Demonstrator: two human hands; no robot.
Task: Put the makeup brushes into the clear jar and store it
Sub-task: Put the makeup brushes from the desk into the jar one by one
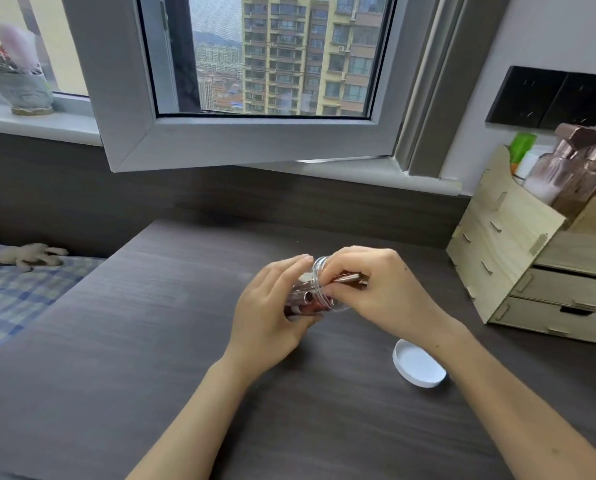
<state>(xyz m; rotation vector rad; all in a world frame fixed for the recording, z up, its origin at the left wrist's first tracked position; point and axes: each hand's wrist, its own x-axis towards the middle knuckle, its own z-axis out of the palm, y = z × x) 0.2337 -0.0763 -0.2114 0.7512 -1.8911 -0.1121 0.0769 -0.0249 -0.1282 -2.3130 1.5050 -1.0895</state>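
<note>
My left hand (pixel 272 306) is wrapped around a clear jar (pixel 319 289), which is tipped on its side above the dark desk with its mouth facing right. Brown and metallic makeup brushes show through its wall. My right hand (pixel 379 289) pinches a brown makeup brush (pixel 350 279) at the jar's mouth, one end inside the rim. The jar's white lid (pixel 417 363) lies upside down on the desk, near my right forearm.
A light wooden drawer organizer (pixel 532 271) with bottles in its top stands at the right edge of the desk (pixel 151 341). An open window sash (pixel 255 140) hangs over the desk's back. A checked bed with a plush toy (pixel 26 256) lies to the left.
</note>
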